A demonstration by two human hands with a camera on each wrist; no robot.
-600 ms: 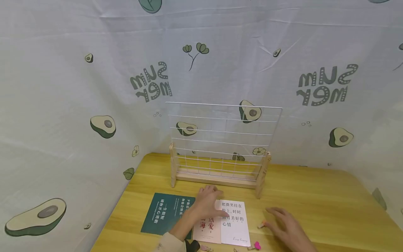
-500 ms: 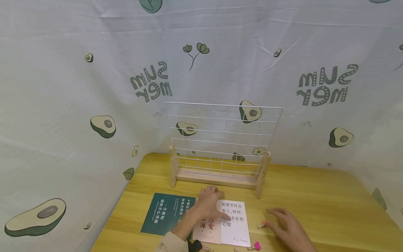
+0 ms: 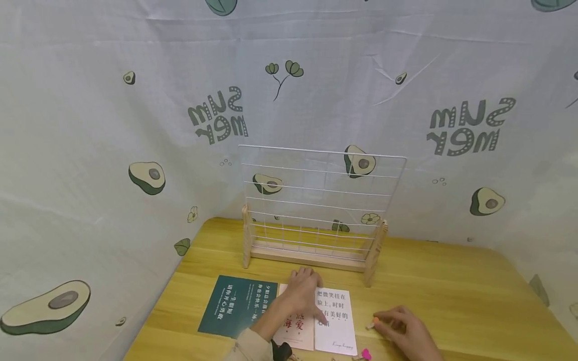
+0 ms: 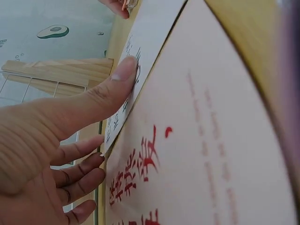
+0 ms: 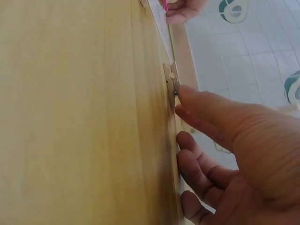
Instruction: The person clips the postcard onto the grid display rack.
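In the head view my left hand (image 3: pixel 300 297) lies over the pink card (image 3: pixel 299 340) and the white card (image 3: pixel 338 331), both printed with characters. Its thumb reaches onto the white card in the left wrist view, while the fingers (image 4: pixel 82 180) bend loosely near the cards' far edge. To the right, my right hand (image 3: pixel 404 330) pinches a small wooden clothespin (image 5: pixel 171 79) with an orange decoration between thumb and forefinger, low at the tabletop. The other right fingers (image 5: pixel 199 173) are curled below it.
Dark green cards (image 3: pixel 228 307) lie left of the pink one. Behind the cards stands a white wire grid rack (image 3: pixel 322 190) on a wooden base (image 3: pixel 311 254). A clothespin with a pink heart (image 3: pixel 366 354) lies at the front, near more small clips. A printed curtain (image 3: pixel 316 115) hangs behind the table.
My right hand has moved slightly down, and its thumb and forefinger have closed on the clothespin. The left hand has shifted a little to the right over the cards.
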